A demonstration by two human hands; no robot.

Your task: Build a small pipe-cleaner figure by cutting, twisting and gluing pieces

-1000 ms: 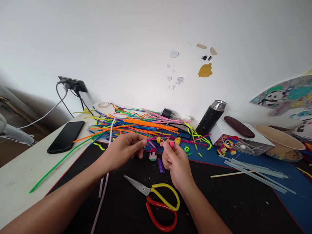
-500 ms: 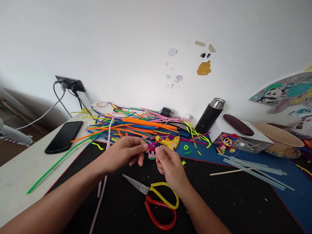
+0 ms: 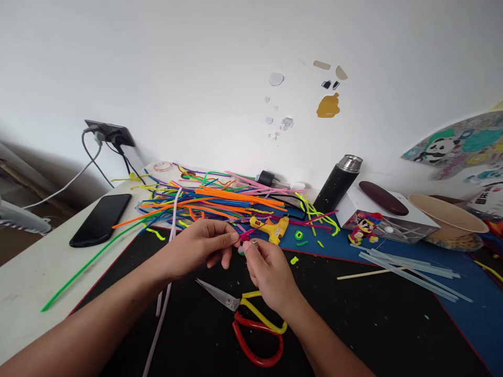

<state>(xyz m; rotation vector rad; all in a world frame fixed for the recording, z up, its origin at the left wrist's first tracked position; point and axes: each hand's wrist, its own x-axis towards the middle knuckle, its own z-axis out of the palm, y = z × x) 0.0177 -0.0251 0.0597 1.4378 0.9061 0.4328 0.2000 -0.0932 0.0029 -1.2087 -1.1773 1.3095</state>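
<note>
- The left hand (image 3: 200,246) has its thumb and forefinger pinched shut on a short, fuzzy magenta piece (image 3: 245,237). The other fingers (image 3: 223,256) are curled loosely below.
- The right hand (image 3: 267,269) meets it from the other side, its thumb and forefinger tips closed on the same piece. The piece sits right between the two sets of fingertips, raised above the black mat (image 3: 353,324).
- A small green and white bit (image 3: 240,251) shows just under the fingertips. I cannot tell whether it is held.
- Containers lie well to the right of the fingers:
  - A black flask (image 3: 336,184) stands upright with its steel cap on, so its contents are hidden.
  - A white cardboard box (image 3: 387,221) with a printed side is closed, and a dark smooth oval case (image 3: 379,197) lies on its lid.
  - A shallow tan bowl (image 3: 448,213) sits beyond the box. I cannot tell what is inside it.
- Just beyond the fingers lies a yellow plastic glue gun (image 3: 271,228). Behind it is a loose heap of fuzzy pipe cleaners (image 3: 220,201) in orange, blue, pink and green.
- Below the right wrist lie steel scissors (image 3: 251,319) with one yellow and one red loop handle.
- Translucent glue sticks (image 3: 408,264) and a thin wooden stick (image 3: 361,273) lie to the right on the blue mat (image 3: 463,319).
- Far to the left is a flat, glossy black phone (image 3: 100,220).
</note>
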